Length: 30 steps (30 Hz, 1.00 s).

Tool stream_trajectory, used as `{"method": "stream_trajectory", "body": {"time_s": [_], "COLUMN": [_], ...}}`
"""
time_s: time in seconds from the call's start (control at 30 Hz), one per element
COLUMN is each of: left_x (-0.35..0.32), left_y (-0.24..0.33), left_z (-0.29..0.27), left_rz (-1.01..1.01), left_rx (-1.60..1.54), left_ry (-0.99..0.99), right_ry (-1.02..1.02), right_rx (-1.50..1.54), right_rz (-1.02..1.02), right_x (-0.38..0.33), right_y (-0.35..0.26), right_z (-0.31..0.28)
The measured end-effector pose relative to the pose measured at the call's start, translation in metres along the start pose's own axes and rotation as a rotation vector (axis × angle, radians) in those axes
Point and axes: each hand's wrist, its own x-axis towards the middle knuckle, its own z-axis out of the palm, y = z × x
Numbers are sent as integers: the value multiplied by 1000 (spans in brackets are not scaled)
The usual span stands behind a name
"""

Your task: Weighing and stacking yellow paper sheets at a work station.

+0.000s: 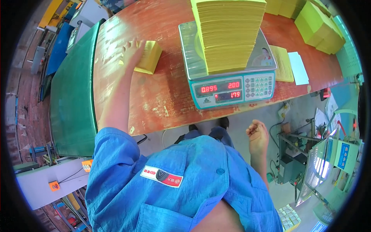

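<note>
The small yellow stack (148, 57) lies on the worn red-brown table (162, 100), at about ten o'clock from the scale, near the table's left part and well apart from the near edge. The left hand (133, 52) rests flat on it with fingers spread, pressing down on its left half rather than gripping it; this looks like a way to steady or gather the loose sheets, though whether the fingertips curl under the far edge cannot be told. The stack is a short, squarish block of thin yellow sheets, its sides showing fine layering, and it sits slightly turned to the table edge.

The right hand (257, 135) hangs off the table at about five o'clock from the scale, below the near edge, loosely curled and holding nothing.

Directly ahead, at twelve o'clock from the body, stands a digital scale (232, 83) with a steel pan and a teal front with red lit figures. On the pan rises a tall yellow pile (228, 34) of the same sort of sheets, squared up neatly, likely so that it stays centred on the pan.

At three o'clock from the scale lie a thin yellow pad (283, 63) and a white slip (298, 69); further yellow bundles (319, 27) sit at one o'clock.
</note>
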Motion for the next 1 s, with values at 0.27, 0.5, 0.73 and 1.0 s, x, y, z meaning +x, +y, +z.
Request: {"method": "stream_trajectory", "body": {"time_s": [0.27,0.5,0.73,1.0], "left_x": [-22,-37,-69,-128], "left_y": [10,-33,3,11], "left_z": [-6,2,-45,-33], "left_rz": [-130,163,92,153], "left_rx": [-101,-147,-556,-268], "left_ry": [-90,-36,111,112], "right_ry": [-54,-161,-189,-234], "right_rx": [48,89,34,20], "right_rz": [41,43,36,93], "right_x": [-6,2,38,83], "right_y": [13,-7,-44,-89], "right_z": [9,20,-7,-41]}}
